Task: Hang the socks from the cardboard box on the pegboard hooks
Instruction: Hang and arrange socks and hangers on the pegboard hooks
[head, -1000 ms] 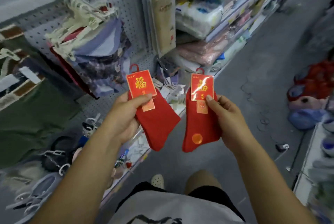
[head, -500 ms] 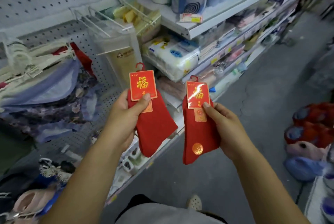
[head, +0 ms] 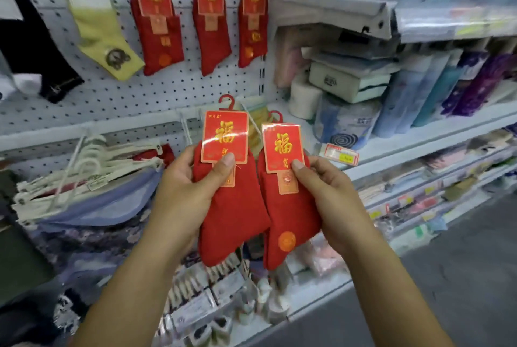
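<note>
My left hand [head: 181, 192] grips a red sock pack [head: 232, 223] with a red-and-gold card and a red plastic hanger on top, thumb pressed on the card. My right hand [head: 333, 201] holds a second red sock pack [head: 293, 220] the same way, just right of the first; the two packs touch. Above them, on the white pegboard [head: 134, 95], three matching red sock packs [head: 159, 25] hang side by side. The cardboard box is not in view.
A yellow-and-white sock [head: 98, 25] and a black sock [head: 36, 47] hang left of the red ones. White clothes hangers with garments [head: 84, 173] jut out at lower left. Stocked shelves [head: 419, 128] run to the right, grey aisle floor [head: 475, 276] beyond.
The view has swung upward, bringing the pegboard with the hanging red socks into sight. My hands have risen and come together, so the two packs now touch.
</note>
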Motion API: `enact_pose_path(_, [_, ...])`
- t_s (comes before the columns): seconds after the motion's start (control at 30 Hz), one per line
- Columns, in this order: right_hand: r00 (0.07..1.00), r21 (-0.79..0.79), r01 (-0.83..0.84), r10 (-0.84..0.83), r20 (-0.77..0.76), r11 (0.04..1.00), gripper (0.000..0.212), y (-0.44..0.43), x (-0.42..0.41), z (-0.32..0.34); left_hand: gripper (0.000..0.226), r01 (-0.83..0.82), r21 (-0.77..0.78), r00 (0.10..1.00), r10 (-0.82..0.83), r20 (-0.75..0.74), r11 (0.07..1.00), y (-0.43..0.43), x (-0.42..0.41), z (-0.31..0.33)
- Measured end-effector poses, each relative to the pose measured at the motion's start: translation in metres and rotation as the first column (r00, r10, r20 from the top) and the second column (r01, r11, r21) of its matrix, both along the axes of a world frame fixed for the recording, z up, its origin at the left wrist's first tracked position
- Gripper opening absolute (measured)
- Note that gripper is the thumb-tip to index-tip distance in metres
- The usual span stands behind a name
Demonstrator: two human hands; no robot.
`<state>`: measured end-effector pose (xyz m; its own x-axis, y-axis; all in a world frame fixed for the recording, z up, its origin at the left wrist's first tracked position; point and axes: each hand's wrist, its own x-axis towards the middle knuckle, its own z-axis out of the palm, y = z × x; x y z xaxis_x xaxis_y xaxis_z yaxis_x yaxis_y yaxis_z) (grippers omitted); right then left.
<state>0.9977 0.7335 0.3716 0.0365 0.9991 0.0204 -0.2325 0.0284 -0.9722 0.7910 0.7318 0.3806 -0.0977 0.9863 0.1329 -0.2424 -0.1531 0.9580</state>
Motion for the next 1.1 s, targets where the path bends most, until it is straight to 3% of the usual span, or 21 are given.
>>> enact_pose_path(0.17, [0.998,0.15,-0.01,0.0,0.064,0.989,0.013,0.072,-0.012,0.037,0.041,-0.079,0.051,0.997,0.079,-0.001,0.996,0.059,-0.015,0.04])
enact_pose_path(0.37, [0.986,0.301,0.041,-0.087,0.142,0.953,0.02,0.162,-0.04,0.088,0.022,-0.145,0.048,0.989,0.143,0.039,0.988,0.119,-0.03,0.073])
enact_pose_path(0.5, [0.976,0.353,0.055,-0.125,0.178,0.934,0.023,0.218,-0.061,0.122,0.021,-0.207,0.114,0.978,0.207,0.014,0.972,0.138,-0.042,0.085])
enact_pose_path(0.73, [0.99,0.378,-0.009,-0.044,0.131,0.926,0.011,0.282,-0.089,0.169,0.022,-0.22,0.09,0.975,0.22,0.001,0.971,0.151,-0.036,0.092])
enact_pose_path(1.1, [0.976,0.394,-0.119,0.035,0.215,0.911,0.008,0.321,-0.1,0.152,0.022,-0.346,0.116,0.938,0.347,0.007,0.931,0.17,-0.028,0.095])
